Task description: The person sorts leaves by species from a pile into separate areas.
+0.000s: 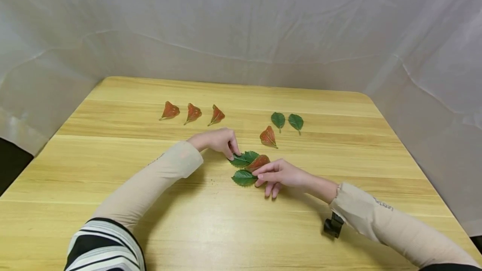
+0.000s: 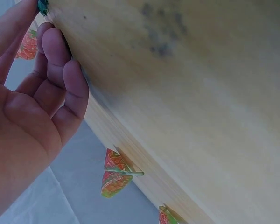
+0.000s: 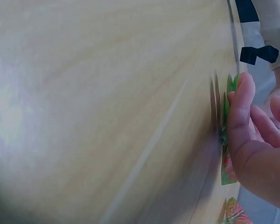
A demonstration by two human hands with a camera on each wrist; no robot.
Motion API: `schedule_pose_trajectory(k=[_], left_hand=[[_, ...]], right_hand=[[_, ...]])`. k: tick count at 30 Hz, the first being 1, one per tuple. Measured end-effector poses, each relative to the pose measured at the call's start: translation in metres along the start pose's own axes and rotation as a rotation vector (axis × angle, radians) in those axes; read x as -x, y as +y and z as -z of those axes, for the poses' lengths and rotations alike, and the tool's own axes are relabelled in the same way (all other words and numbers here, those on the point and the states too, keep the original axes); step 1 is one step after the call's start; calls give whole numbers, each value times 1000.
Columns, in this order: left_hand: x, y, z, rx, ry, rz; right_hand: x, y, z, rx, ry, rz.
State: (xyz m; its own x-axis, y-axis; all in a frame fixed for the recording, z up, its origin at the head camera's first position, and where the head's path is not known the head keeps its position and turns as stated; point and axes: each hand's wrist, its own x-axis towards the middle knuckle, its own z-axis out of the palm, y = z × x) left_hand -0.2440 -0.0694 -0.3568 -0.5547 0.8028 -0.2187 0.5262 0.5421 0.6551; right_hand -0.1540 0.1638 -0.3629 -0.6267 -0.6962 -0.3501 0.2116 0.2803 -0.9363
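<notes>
Thumb and forefinger of my left hand (image 1: 221,139) pinch the outer end of a green leaf (image 1: 238,161) with toothed edges, near the table's middle. Only a bit of green leaf (image 2: 43,7) shows past the fingers in the left wrist view. My right hand (image 1: 280,174) pinches the right end of another green leaf (image 1: 243,178), just in front of the first. Between the hands, a red leaf (image 1: 258,162) overlaps a further green leaf (image 1: 251,156). In the right wrist view, the leaves (image 3: 227,105) appear edge-on beside the right fingers.
Several red leaves (image 1: 193,113) lie in a row at the back left of the wooden table (image 1: 124,158). Two green leaves (image 1: 278,120) and a single red leaf (image 1: 268,137) lie behind the right hand. A black wrist mount (image 1: 333,225) hangs under the right sleeve. Pale cloth (image 1: 241,24) surrounds the table.
</notes>
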Motion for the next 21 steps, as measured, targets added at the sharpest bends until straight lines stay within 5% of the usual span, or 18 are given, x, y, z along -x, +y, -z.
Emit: schedule_pose_trajectory(k=[10, 21], left_hand=[[-1, 0, 0, -10, -4, -4], [-1, -1, 0, 14, 1, 4]], right_hand=[[0, 2, -1, -119, -26, -64], [5, 1, 1, 133, 179, 20]])
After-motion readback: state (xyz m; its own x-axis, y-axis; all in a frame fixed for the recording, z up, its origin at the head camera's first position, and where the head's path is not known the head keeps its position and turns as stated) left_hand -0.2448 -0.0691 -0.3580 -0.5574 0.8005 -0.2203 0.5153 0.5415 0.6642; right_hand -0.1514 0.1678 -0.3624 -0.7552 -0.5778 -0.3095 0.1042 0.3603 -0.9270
